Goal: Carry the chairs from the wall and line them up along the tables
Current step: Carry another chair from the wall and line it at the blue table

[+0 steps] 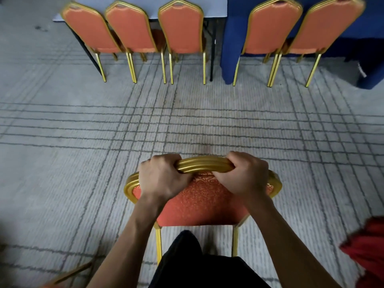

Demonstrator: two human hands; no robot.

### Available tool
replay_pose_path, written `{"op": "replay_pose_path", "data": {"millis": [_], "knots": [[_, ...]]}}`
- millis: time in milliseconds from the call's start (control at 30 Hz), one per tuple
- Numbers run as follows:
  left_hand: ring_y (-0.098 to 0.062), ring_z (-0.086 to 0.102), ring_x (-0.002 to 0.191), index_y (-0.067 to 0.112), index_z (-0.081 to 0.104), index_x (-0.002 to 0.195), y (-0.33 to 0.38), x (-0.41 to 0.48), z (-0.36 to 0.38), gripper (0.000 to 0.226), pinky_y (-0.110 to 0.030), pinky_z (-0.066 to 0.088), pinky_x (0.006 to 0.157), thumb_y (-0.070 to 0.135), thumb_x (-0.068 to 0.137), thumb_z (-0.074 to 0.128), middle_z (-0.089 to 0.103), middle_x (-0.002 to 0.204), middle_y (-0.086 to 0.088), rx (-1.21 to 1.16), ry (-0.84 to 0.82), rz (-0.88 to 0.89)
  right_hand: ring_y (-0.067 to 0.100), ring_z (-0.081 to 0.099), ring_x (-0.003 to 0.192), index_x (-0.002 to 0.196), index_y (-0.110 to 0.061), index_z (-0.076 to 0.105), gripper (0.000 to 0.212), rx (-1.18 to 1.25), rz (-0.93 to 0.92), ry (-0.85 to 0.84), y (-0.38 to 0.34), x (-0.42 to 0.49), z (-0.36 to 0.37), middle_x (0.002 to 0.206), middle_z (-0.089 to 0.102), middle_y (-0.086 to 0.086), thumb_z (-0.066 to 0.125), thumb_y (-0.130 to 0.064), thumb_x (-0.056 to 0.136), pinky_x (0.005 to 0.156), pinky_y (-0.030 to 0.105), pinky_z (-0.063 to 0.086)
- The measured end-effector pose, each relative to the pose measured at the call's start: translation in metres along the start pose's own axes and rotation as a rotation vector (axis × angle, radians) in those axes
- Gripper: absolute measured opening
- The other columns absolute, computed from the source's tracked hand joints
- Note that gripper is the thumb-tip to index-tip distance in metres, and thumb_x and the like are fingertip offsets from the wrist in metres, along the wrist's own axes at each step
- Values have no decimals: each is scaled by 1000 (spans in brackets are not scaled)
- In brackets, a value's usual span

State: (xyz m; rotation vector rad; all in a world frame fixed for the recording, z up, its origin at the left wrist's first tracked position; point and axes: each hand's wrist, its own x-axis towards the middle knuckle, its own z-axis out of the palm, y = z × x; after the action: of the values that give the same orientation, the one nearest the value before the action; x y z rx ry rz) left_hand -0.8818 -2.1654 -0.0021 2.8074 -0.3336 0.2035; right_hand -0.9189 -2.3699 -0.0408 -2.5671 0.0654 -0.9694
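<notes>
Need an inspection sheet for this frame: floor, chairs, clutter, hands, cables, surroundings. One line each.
Surface: grey carpet with dark grid lines; a dark stain at the far left.
Job's things: held chair, orange with a gold frame, its back toward the camera; cannot tell whether its legs touch the carpet. Ahead, three chairs stand at the bare table and two chairs at the blue-draped table, with a gap between the groups.
Clutter: red cloth at the right edge; gold bar at bottom left, unclear what it is.
Grippers: left hand and right hand both grip the held chair's top rail.
Cables: nothing seen.
Surroundings: the person's dark trouser leg behind the held chair.
</notes>
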Motion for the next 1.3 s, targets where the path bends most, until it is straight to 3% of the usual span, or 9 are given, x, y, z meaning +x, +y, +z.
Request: {"op": "replay_pose_path", "data": {"millis": [267,400,567,700,933,1133,1300], "knots": [[-22,55,50,24,39,50,39,139,46,37,-26,25,51,49,61,63,41,44,8,-80,12,89,18,52,45,56,-17,57,41,-85,96,-24,84,95,43,49,53,-5,79,-50,65,45,26,40],[-26,60,53,15,52,57,55,217,76,39,-28,33,53,52,61,64,56,50,0,-142,-5,158,16,54,44,55,-17,58,39,-154,202,-68,117,146,63,47,52,-5,75,-52,60,47,23,39],[-27,65,61,21,49,57,93,306,97,39,-32,46,56,58,62,58,62,56,-1,-211,-75,276,17,53,44,53,-17,56,37,-264,283,23,160,203,70,47,51,-3,68,-49,67,45,24,38],[-27,66,62,21,53,60,130,366,112,37,-32,42,57,59,63,52,63,57,0,-244,-99,419,19,58,47,54,-17,56,32,-378,379,58,193,233,69,50,55,-3,81,-35,62,49,22,35],[-22,57,49,18,55,58,200,444,148,33,-30,45,50,49,66,63,56,51,2,-325,-69,617,21,61,51,57,-17,61,28,-451,454,125,266,272,70,53,60,-2,80,-36,65,48,27,41],[-11,53,47,25,52,56,272,511,189,33,-24,28,52,42,69,78,53,50,9,-311,-80,652,19,62,52,58,-19,63,21,-397,530,111,358,319,76,54,61,-4,68,-39,62,49,28,47],[-9,55,49,24,58,57,341,570,216,29,-23,27,53,45,68,76,55,50,10,-314,-60,639,17,62,55,61,-22,67,25,-321,582,80,436,370,67,56,62,-5,59,-46,64,53,30,51]]}}
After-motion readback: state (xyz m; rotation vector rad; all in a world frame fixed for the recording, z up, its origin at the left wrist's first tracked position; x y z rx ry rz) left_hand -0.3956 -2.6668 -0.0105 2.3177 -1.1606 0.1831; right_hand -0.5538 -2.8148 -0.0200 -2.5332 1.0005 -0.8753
